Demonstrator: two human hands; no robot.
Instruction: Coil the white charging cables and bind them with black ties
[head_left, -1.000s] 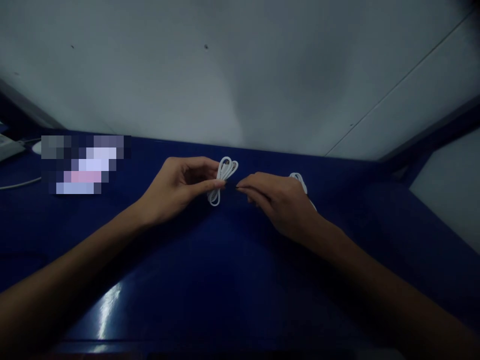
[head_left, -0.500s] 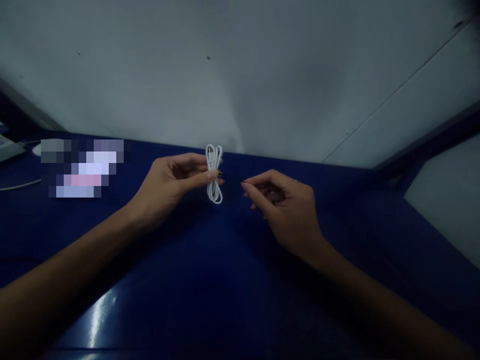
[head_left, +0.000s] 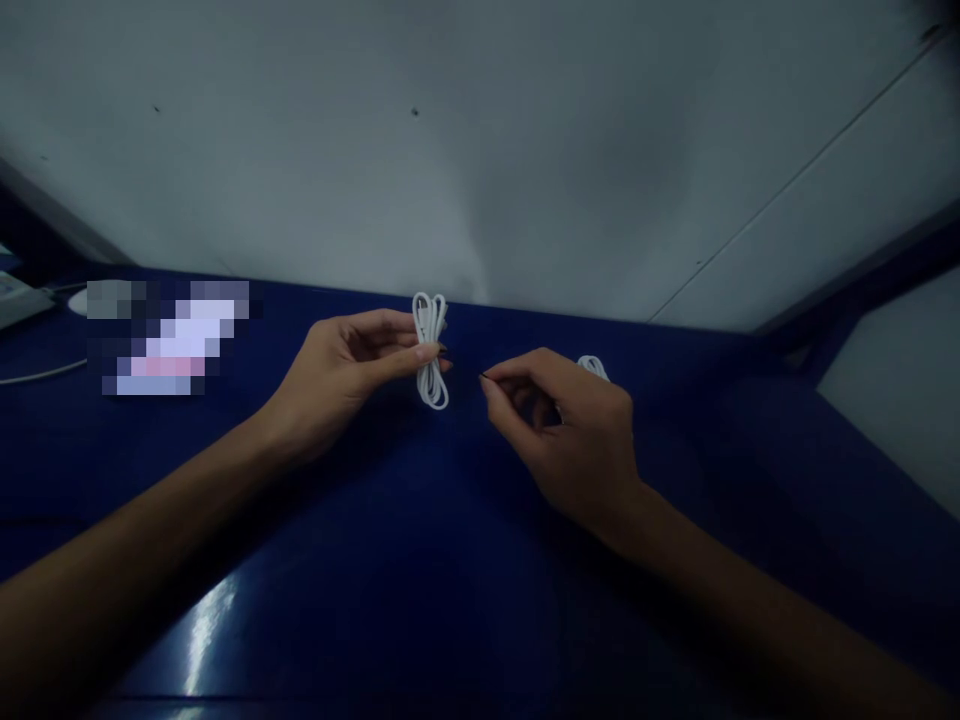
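A white cable (head_left: 430, 380), coiled into a narrow looped bundle, stands upright between the thumb and fingers of my left hand (head_left: 337, 365). My left thumb presses across the bundle's middle, and loops stick out above and below. To the right, apart from that bundle, my right hand (head_left: 570, 430) is closed in a pinch. A dark tip shows at its thumb and forefinger; whether it is a nail or a thin thing held there, I cannot make out. Behind the right knuckles a second coiled white cable (head_left: 592, 366) peeks out, mostly hidden.
Under my hands lies a dark blue tabletop (head_left: 420, 560), with a pale wall (head_left: 315, 170) rising along its back edge. At the left are a blurred-out patch (head_left: 176, 335) and a white cord (head_left: 45, 373). A light-coloured object (head_left: 22, 300) sits at the far left edge.
My right hand's thumb and forefinger have closed more firmly together, and the hand has tilted slightly. A second white coil now shows behind it. My left hand stays nearly still with its cable.
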